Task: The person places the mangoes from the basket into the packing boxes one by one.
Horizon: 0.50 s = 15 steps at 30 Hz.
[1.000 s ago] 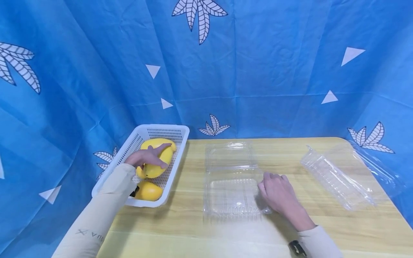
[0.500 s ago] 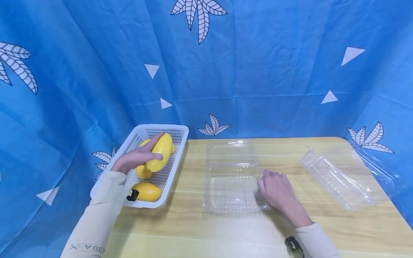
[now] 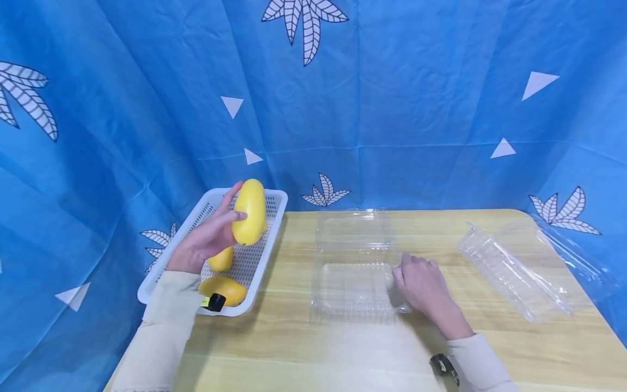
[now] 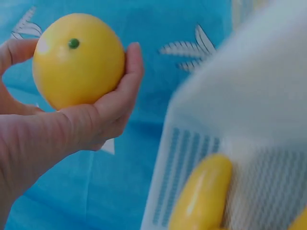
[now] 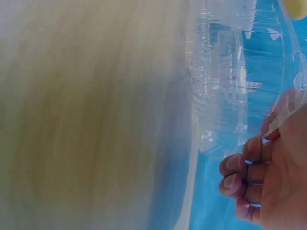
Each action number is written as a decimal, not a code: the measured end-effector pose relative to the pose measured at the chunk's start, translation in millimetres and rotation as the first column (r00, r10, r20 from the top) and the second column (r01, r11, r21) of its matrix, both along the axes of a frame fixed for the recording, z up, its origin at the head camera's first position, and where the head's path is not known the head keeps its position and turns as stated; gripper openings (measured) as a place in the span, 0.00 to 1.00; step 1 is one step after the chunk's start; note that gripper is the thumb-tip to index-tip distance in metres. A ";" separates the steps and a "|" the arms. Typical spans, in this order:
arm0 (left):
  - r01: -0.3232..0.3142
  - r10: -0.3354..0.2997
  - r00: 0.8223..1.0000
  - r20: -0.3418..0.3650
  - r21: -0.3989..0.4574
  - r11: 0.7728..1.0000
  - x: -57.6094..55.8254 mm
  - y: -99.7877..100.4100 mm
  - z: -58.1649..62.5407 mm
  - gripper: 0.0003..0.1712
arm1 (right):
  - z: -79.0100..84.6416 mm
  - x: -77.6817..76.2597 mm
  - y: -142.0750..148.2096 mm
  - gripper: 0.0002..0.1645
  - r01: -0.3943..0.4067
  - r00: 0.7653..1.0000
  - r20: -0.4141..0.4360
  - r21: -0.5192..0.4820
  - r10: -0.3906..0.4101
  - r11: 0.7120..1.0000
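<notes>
My left hand (image 3: 208, 237) holds a smooth yellow mango (image 3: 251, 212) above the white basket (image 3: 267, 256), fingers and thumb around its sides. In the left wrist view the mango (image 4: 79, 62) turns its round end with a green stem spot to the camera. Below it, other yellow mangoes, one near the middle (image 3: 221, 260) and one at the front (image 3: 232, 290), lie in the basket. My right hand (image 3: 422, 286) pinches the right rim of an opened clear plastic clamshell box (image 3: 355, 286), its lid folded back away from me. Through the plastic, part of that hand shows in the right wrist view.
At the right of the wooden table (image 3: 274, 348) lies another clear plastic box (image 3: 514, 272), with more clear plastic (image 3: 578, 261) beyond it at the table's edge. A blue curtain (image 3: 411, 109) with leaf prints hangs behind the table and at its sides.
The left hand has closed round a mango in the basket and lifted it up, turning it more upright. The right hand stays at the box's rim; the box has shifted slightly.
</notes>
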<state>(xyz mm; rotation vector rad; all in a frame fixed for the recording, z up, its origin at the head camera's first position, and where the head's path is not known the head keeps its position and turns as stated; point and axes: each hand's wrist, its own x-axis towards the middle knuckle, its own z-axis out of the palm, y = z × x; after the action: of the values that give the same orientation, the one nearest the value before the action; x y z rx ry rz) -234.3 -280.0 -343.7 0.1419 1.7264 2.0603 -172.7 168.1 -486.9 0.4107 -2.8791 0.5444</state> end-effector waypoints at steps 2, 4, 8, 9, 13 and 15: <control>-0.020 0.018 1.000 0.018 0.105 0.994 3.9 8.4 2.7 0.45 | -0.7 -1.4 0.5 0.15 0.009 1.000 -0.004 0.001 -0.009 1.000; -0.060 0.052 0.998 0.043 0.210 0.976 7.8 17.4 3.6 0.43 | -1.2 -2.3 0.6 0.15 0.020 1.000 -0.002 0.000 -0.020 1.000; -0.153 0.129 0.988 0.087 0.400 0.904 17.3 35.2 3.1 0.38 | -1.5 -3.4 0.3 0.15 0.025 1.000 0.017 -0.002 -0.025 1.000; -0.163 0.140 0.986 0.085 0.429 0.888 20.0 39.5 3.1 0.37 | -1.7 -3.6 0.2 0.15 0.025 0.999 0.023 0.000 -0.025 1.000; -0.160 0.162 0.986 0.038 0.490 0.857 29.4 54.9 2.8 0.34 | -1.6 -3.9 0.1 0.15 0.035 0.999 0.028 0.016 -0.035 0.999; -0.161 0.179 0.984 0.012 0.502 0.850 33.5 62.2 2.1 0.34 | -0.5 -4.5 0.2 0.15 0.042 0.999 0.019 0.028 -0.042 0.999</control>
<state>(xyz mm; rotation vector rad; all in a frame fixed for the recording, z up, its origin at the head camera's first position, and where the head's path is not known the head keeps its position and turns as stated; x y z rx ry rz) -200.7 -217.8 -341.6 0.1894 1.2131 2.6184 -177.1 168.3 -487.4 0.3503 -2.9093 0.5052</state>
